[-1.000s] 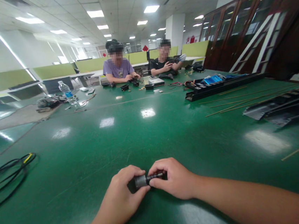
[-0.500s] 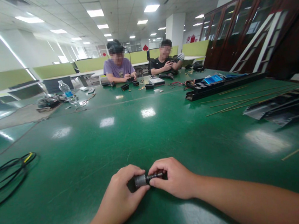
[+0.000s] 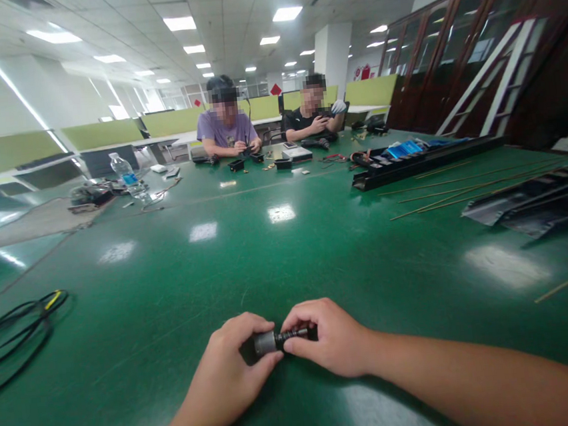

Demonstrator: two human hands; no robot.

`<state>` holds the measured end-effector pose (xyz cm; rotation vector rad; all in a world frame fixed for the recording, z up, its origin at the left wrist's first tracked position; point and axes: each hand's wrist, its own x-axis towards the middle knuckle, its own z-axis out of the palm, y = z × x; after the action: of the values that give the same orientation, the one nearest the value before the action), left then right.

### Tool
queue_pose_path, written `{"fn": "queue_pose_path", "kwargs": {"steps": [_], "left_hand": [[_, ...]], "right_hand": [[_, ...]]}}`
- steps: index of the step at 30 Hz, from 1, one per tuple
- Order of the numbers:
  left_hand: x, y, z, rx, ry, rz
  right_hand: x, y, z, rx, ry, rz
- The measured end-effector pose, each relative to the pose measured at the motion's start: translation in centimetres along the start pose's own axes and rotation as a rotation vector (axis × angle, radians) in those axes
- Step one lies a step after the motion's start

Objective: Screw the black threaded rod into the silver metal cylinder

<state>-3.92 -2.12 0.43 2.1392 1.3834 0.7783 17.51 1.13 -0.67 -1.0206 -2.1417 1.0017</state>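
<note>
Low in the middle of the head view, both hands are on a cylindrical metal part with a ridged dark shaft (image 3: pixel 266 343). My left hand (image 3: pixel 236 368) is closed round its wide grey end, thumb and fingers on either side. The narrow shaft points right, and my right hand (image 3: pixel 329 339) pinches it between thumb and fingers. The part lies roughly level, just above or on the green table (image 3: pixel 209 274); I cannot tell which. My right palm and curled fingers hide the far tip of the shaft.
A coiled black cable (image 3: pixel 18 325) lies at left. Thin brass-coloured rods (image 3: pixel 458 197) and dark metal channels (image 3: pixel 539 205) are at right, with a long black tray (image 3: pixel 424 161) behind. A water bottle (image 3: pixel 124 169) stands far left. Two people (image 3: pixel 228 128) sit across the table.
My hands and the metal part stay almost still. Across the table, the person in purple has tipped their head down, and the other person's gloved hand has shifted slightly.
</note>
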Motion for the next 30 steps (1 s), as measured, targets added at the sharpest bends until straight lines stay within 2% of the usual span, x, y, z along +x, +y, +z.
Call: {"fn": "queue_pose_path", "kwargs": {"steps": [30], "left_hand": [[0.07, 0.24, -0.31, -0.007, -0.031, -0.021]], "right_hand": [[0.02, 0.1, 0.01, -0.054, -0.006, -0.019]]}}
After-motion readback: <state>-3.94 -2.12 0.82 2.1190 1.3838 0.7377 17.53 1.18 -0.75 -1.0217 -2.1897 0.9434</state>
